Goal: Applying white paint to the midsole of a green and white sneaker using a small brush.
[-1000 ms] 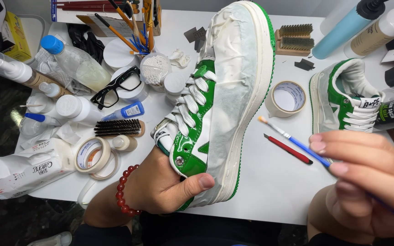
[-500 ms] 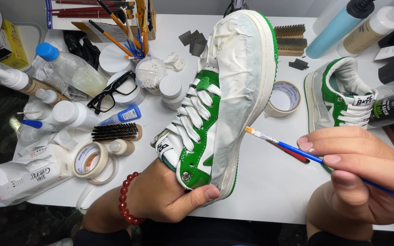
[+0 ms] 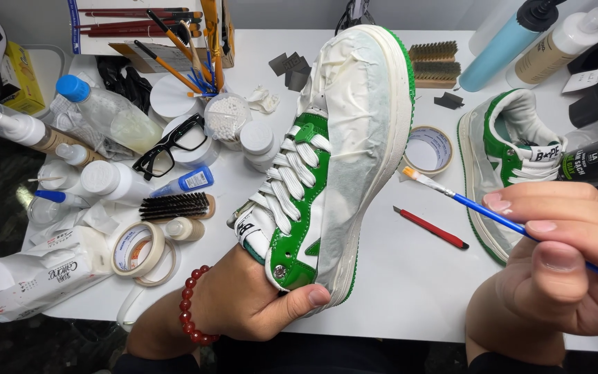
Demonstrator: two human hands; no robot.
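The left hand [image 3: 243, 305] is gripping a green and white sneaker [image 3: 333, 166] at its heel, fingers tucked inside the collar and the thumb pressing across the outside, so the shoe is standing tilted over the white table [image 3: 410, 291] with its toe pointing away. The right hand [image 3: 555, 263] is pinching a thin blue-handled paintbrush [image 3: 465, 202] between thumb and 2 fingertips, its pale bristles hanging just beside the sneaker's sole edge, not yet touching. Most of the upper is lying under whitish masking tape, so the work appears to be at the painting stage along the sole. The next stroke is calling for a steady wrist and a light touch, keeping paint off the tape's border. The left wrist, wearing a red bead bracelet [image 3: 192, 305], is bending up from below; the right hand is hovering low at the table's near edge. A red pen [image 3: 430, 227] is lying between shoe and brush hand.
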